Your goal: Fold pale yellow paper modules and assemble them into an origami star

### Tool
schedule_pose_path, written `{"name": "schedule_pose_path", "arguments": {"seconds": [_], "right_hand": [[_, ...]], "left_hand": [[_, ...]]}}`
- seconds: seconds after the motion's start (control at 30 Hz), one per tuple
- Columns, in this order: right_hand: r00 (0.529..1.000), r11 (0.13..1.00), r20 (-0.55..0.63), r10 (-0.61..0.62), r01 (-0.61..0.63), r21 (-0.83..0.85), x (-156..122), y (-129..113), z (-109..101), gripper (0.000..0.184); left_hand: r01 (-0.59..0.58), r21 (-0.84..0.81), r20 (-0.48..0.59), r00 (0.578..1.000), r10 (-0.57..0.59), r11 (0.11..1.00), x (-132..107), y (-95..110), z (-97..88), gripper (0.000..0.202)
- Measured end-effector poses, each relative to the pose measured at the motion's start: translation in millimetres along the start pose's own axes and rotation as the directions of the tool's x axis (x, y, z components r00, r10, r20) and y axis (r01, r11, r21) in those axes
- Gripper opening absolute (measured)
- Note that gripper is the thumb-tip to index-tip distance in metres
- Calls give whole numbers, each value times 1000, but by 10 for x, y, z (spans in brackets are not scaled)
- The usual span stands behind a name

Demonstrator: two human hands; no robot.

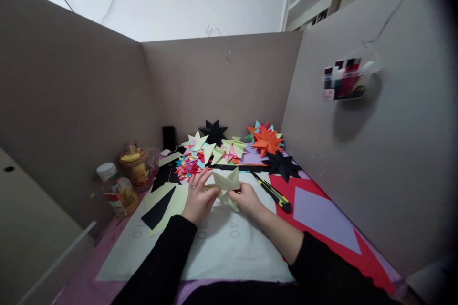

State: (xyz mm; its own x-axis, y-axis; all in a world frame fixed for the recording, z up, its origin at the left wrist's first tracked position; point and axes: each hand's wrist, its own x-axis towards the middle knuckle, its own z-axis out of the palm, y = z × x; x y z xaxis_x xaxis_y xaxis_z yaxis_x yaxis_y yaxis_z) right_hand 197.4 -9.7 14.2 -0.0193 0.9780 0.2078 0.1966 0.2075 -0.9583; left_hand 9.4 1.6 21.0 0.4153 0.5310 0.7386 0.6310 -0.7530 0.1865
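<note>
A pale yellow folded paper piece (226, 182) with pointed flaps is held up between both hands, above a white mat (229, 257) with printed numbers. My left hand (200, 196) pinches its left side, fingers curled and thumb forward. On the other side, my right hand (247, 200) grips the lower right edge between thumb and fingers; some of those fingers are hidden. To the left lie pale yellow paper sheets (179, 207) and a black paper strip (160, 208). A yellow and black utility knife (274, 194) rests right of my right hand.
Folded paper stars stand at the back, among them an orange star (267, 141) and black stars (282, 166). A bottle (119, 190) and a brown tub (136, 169) stand at left. Red paper (304, 221) and a lilac sheet (325, 217) lie at right. Grey panels (222, 81) enclose the table.
</note>
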Motion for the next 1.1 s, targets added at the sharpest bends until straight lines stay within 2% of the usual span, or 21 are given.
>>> {"name": "schedule_pose_path", "arguments": {"seconds": [0.07, 0.1, 0.17, 0.2, 0.27, 0.33, 0.43, 0.53, 0.57, 0.63, 0.7, 0.8, 1.1], "right_hand": [[999, 1000, -51, 5, -6, -27, -1, 9, 0, 23], [996, 999, -91, -11, 7, -45, -5, 13, 2, 22], [979, 991, -178, -105, 87, -106, -20, 16, 7, 18], [961, 977, -214, -176, 145, -155, -31, 14, 11, 14], [910, 926, -252, -330, 260, -275, -56, 2, 20, 10], [863, 869, -252, -439, 336, -363, -76, -17, 26, 12], [826, 830, -258, -501, 375, -412, -83, -37, 24, 13], [810, 819, -275, -518, 378, -432, -61, -23, 11, 15], [806, 816, -279, -523, 379, -436, -52, -12, 8, 16], [801, 812, -279, -530, 384, -439, -40, 11, 5, 18], [803, 808, -261, -536, 398, -436, -40, 25, 9, 17], [814, 803, -218, -538, 416, -426, -55, 24, 20, 14], [829, 797, -167, -534, 428, -427, -68, 32, 38, 8]], "left_hand": [[54, -54, -55, 997, -57, 997, -15, 60, 15, 18], [102, -106, -94, 989, -112, 989, -20, 101, 39, 26], [248, -262, -154, 943, -294, 933, -19, 196, 120, 50], [342, -359, -156, 896, -417, 869, -12, 245, 174, 62], [522, -540, -38, 769, -638, 661, 17, 334, 294, 76], [600, -659, 100, 667, -738, 453, 60, 408, 409, 81], [606, -744, 161, 573, -804, 282, 130, 516, 535, 71], [574, -806, 151, 439, -886, 147, 192, 659, 599, 56], [541, -836, 160, 406, -900, 95, 212, 710, 607, 52], [444, -896, 184, 385, -904, 7, 253, 799, 604, 46], [354, -933, 205, 392, -897, -59, 295, 856, 580, 43], [282, -950, 237, 385, -892, -131, 344, 880, 534, 41], [211, -958, 262, 368, -892, -194, 335, 828, 572, 34]]}}
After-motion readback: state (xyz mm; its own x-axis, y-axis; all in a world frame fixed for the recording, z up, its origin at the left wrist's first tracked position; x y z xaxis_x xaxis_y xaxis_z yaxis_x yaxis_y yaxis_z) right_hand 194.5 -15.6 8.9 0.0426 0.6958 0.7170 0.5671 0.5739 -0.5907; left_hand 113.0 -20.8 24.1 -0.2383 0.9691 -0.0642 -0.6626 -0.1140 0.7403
